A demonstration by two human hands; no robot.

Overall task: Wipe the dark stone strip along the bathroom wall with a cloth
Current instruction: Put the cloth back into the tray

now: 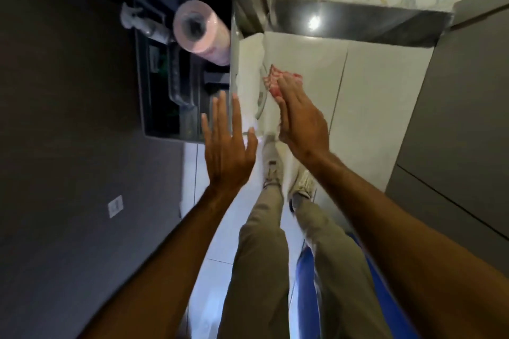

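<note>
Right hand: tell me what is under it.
Under the fingers of the right hand lies a red-and-white checked cloth, pressed flat on the pale wall tile. Only the cloth's far end shows; the hand covers the rest.

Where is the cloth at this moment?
In the head view the red-and-white cloth sits just right of centre, under the fingers of the right hand, against the pale wall tile below the dark stone strip.

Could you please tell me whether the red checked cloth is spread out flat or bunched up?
Bunched up. The cloth shows as a crumpled wad under the right hand's flat fingers.
</note>
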